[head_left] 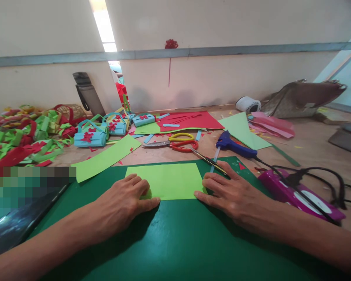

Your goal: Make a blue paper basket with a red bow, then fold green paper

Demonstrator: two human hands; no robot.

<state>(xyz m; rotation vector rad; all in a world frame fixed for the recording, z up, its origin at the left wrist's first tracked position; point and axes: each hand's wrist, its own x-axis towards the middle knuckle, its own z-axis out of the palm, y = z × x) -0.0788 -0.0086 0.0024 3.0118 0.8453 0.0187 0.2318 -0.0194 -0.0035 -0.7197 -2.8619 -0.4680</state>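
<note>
A light green sheet of paper (169,181) lies flat across the dark green mat (163,242). My left hand (128,199) has its fingers curled onto the sheet's left end, the thumb along its near edge. At the right end, my right hand (231,191) presses the near corner with thumb and bent fingers. A slim pointed tool (210,160), dark with a gold edge, sticks out from between the fingers of that hand; its exact kind is unclear. Beyond the sheet lie scissors (184,145) with red and yellow handles. A blue glue gun (234,144) rests behind my right hand.
Left of the mat is another light green strip (105,158). Small blue paper bags (90,137) and a pile of coloured paper pieces (26,136) stand behind. A phone (23,218) lies at left, a purple power strip (304,195) with cables at right.
</note>
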